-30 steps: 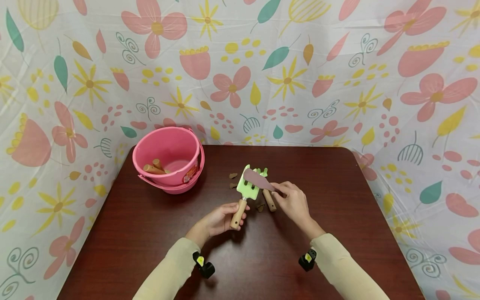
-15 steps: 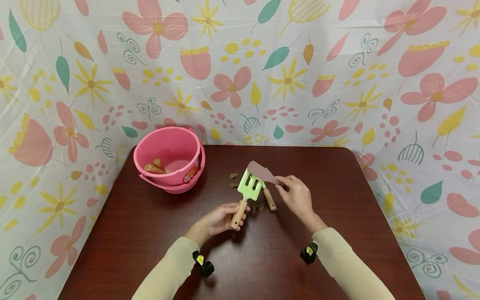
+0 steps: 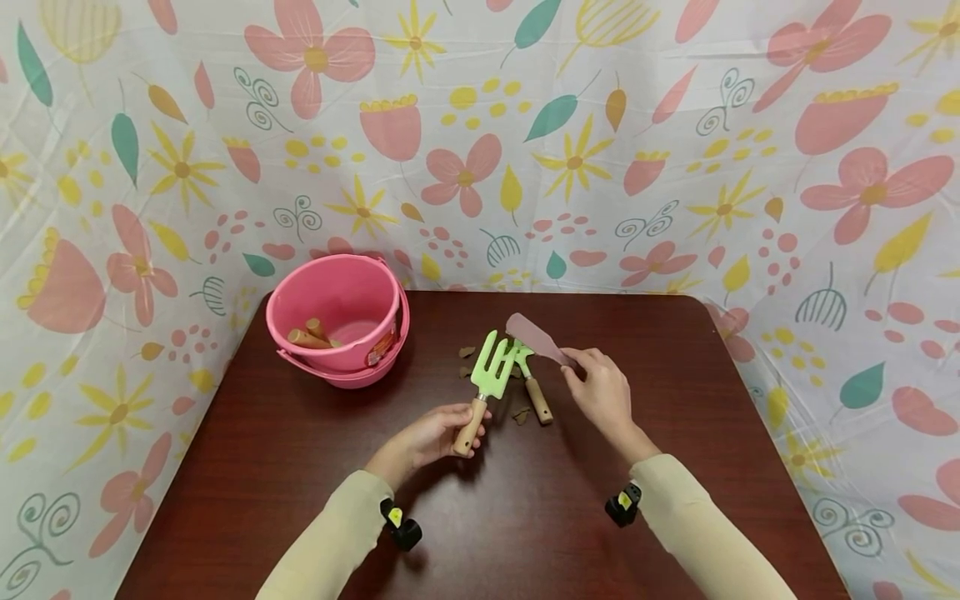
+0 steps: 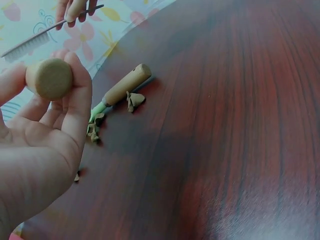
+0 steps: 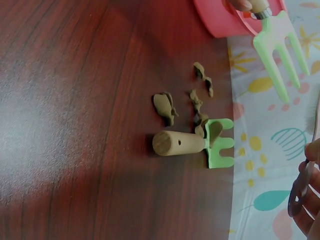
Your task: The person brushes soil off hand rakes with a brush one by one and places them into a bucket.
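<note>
Because the left hand (image 3: 437,433) grips the green hand fork (image 3: 490,386) by its wooden handle (image 3: 464,439), right of the pink bucket (image 3: 337,287), its tines (image 3: 487,352) seem left clear for the purple brush (image 3: 533,337) the right hand (image 3: 602,393) pinches.

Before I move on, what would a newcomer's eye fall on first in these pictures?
Probably the bright pink bucket, at the far left corner of the table. Next, above its middle, the left hand holds a green fork and the right hand a mauve brush. Below them, a green rake lies among brown scraps.
</note>
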`<act>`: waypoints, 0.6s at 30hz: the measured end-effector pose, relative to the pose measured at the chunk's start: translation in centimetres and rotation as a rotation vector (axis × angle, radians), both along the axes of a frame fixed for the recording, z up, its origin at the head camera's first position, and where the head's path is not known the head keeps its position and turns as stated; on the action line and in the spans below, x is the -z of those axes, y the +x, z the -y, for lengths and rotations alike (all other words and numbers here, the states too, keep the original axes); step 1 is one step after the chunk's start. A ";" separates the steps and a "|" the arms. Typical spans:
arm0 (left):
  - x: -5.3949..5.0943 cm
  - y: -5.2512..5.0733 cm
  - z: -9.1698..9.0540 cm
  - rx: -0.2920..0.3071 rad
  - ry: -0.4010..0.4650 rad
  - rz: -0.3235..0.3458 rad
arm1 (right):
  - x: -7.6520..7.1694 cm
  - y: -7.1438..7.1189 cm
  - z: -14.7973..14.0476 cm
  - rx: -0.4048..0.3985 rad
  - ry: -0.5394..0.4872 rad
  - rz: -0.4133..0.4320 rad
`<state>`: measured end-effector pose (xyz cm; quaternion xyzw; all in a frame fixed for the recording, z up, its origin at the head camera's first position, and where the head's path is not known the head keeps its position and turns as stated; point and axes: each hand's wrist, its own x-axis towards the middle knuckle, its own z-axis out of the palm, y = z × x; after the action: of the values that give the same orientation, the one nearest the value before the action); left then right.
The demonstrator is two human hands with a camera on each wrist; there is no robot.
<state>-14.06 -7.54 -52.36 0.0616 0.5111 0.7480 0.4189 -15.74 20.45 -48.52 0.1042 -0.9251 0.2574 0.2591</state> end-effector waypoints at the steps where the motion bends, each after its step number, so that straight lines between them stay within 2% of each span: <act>1: 0.0 -0.1 0.1 -0.003 -0.017 -0.006 | 0.0 0.1 -0.1 0.000 0.001 0.002; 9: -0.1 -0.8 0.8 -0.035 -0.189 -0.055 | 0.0 0.6 -1.0 0.004 0.030 0.035; 14: -0.8 -0.9 1.2 -0.071 -0.327 -0.122 | 0.2 0.7 -1.7 0.008 0.046 0.040; 18: -1.5 -1.1 1.5 -0.109 -0.440 -0.209 | 0.1 0.9 -2.1 0.016 0.061 0.048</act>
<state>-15.15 -9.00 -50.81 0.0186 0.7049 0.6296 0.3261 -14.85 22.56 -48.62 0.0983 -0.9393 0.2292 0.2356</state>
